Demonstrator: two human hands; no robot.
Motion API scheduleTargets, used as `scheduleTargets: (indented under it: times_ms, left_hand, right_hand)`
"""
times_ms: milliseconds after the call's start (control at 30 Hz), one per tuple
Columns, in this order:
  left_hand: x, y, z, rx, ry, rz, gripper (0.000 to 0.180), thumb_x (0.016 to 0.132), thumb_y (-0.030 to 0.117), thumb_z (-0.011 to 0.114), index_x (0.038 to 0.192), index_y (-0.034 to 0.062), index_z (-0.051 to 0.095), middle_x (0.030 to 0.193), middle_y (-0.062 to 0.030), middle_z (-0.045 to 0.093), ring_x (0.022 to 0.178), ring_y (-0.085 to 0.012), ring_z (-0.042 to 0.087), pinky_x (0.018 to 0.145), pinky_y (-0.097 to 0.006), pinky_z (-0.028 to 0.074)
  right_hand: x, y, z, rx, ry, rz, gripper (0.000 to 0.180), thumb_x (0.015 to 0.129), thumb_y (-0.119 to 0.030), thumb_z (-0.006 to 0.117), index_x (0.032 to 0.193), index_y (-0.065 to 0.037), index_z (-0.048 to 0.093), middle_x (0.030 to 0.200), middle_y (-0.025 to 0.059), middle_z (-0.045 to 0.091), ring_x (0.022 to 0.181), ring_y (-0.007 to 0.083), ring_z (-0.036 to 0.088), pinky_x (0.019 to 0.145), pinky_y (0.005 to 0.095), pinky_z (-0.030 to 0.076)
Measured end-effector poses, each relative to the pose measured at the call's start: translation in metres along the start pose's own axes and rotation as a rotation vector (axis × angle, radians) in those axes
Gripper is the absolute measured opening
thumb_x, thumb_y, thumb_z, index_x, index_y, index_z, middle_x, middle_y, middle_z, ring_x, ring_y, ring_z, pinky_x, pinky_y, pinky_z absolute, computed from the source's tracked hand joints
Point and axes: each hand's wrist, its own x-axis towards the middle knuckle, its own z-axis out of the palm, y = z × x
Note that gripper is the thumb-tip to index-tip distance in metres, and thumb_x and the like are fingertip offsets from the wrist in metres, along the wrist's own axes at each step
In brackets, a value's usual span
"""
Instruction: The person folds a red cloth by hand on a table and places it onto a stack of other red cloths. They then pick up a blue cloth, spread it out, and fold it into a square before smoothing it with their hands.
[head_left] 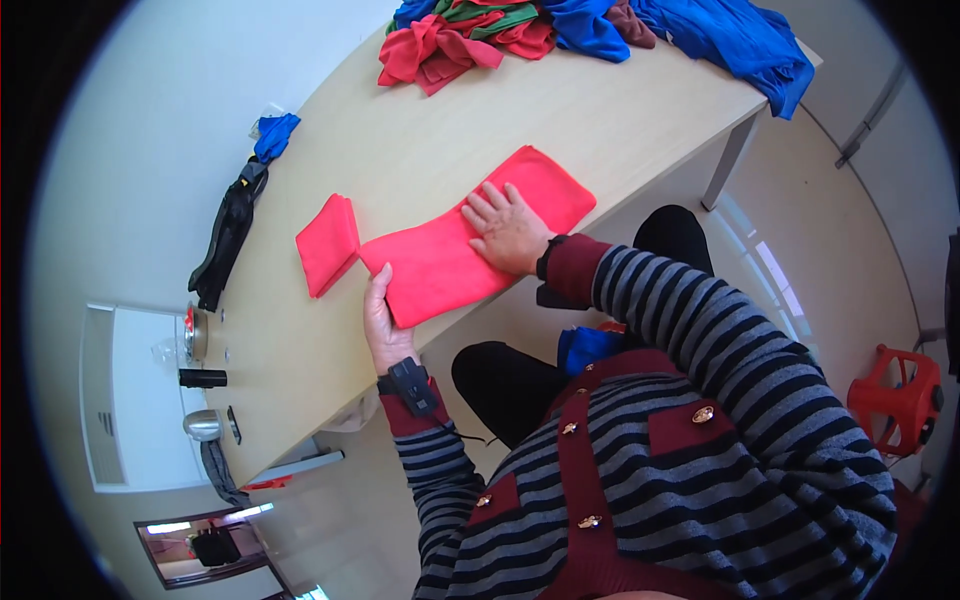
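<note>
A long, folded red cloth [435, 268] lies at a slant along the near edge of the table. My left hand [384, 322] holds its left end, with the thumb on top and the other fingers hidden beneath the cloth. Flat on the middle of the cloth rests my right hand [507, 228], its fingers spread and holding nothing. A smaller red cloth [328, 246], folded into a compact packet, lies just to the left and touches or nearly touches the long one's corner.
At the table's [400, 150] far side lies a heap of red and green cloths [470, 30], beside blue cloths [730, 45]. A black bag [230, 235], a metal bowl [203, 425] and a black cylinder [203, 378] line the left edge. A red stool [895, 400] stands at right.
</note>
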Motion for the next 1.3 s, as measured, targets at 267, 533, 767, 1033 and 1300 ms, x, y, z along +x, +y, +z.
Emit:
scheduleTargets:
  times_ms: [267, 533, 767, 1033, 1300]
  left_hand:
    - [0.024, -0.006, 0.077, 0.418, -0.152, 0.196, 0.02, 0.094, 0.009, 0.065, 0.113, 0.0023, 0.063, 0.102, -0.0045, 0.067, 0.093, -0.0133, 0.065, 0.083, -0.031, 0.053]
    - [0.067, -0.027, 0.104, 0.661, -0.188, 0.085, 0.01, 0.09, 0.012, 0.068, 0.093, 0.0034, 0.065, 0.084, -0.0037, 0.066, 0.077, -0.0129, 0.065, 0.071, -0.03, 0.053]
    - [0.082, -0.086, 0.13, 1.144, -0.135, 0.097, 0.019, 0.094, 0.02, 0.068, 0.084, 0.006, 0.062, 0.075, -0.0014, 0.064, 0.061, -0.011, 0.061, 0.054, -0.027, 0.05]
    - [0.071, -0.095, 0.132, 1.16, -0.166, 0.13, 0.032, 0.099, 0.027, 0.063, 0.083, 0.0005, 0.061, 0.073, -0.0068, 0.065, 0.057, -0.0171, 0.062, 0.053, -0.03, 0.05]
    - [0.019, -0.079, 0.054, 1.552, -0.125, 0.745, 0.026, 0.103, 0.021, 0.056, 0.119, 0.0018, 0.063, 0.119, -0.0164, 0.066, 0.114, -0.0329, 0.062, 0.097, -0.045, 0.049]
  right_hand:
    - [-0.005, -0.027, 0.011, 0.058, 0.024, -0.093, 0.061, 0.102, -0.041, 0.041, 0.153, -0.007, 0.04, 0.159, 0.0137, 0.038, 0.15, 0.0362, 0.027, 0.122, 0.055, 0.019]
    - [-0.071, -0.009, -0.007, 0.13, 0.155, -0.181, 0.053, 0.097, -0.034, 0.053, 0.141, -0.006, 0.053, 0.145, 0.0146, 0.05, 0.141, 0.0342, 0.039, 0.12, 0.0526, 0.024]
    - [-0.095, 0.001, -0.008, 0.243, 0.234, -0.285, 0.027, 0.089, -0.025, 0.06, 0.109, -0.009, 0.065, 0.119, 0.0106, 0.059, 0.125, 0.0295, 0.05, 0.116, 0.0516, 0.031]
    - [-0.097, 0.005, -0.004, 0.204, 0.034, -0.285, 0.031, 0.09, -0.025, 0.056, 0.116, -0.009, 0.064, 0.119, 0.0084, 0.063, 0.122, 0.027, 0.053, 0.115, 0.0483, 0.033]
    - [-0.099, 0.021, 0.004, 0.195, 0.218, -0.299, 0.031, 0.087, -0.021, 0.058, 0.115, -0.008, 0.063, 0.12, 0.0096, 0.062, 0.122, 0.0269, 0.054, 0.11, 0.0465, 0.036]
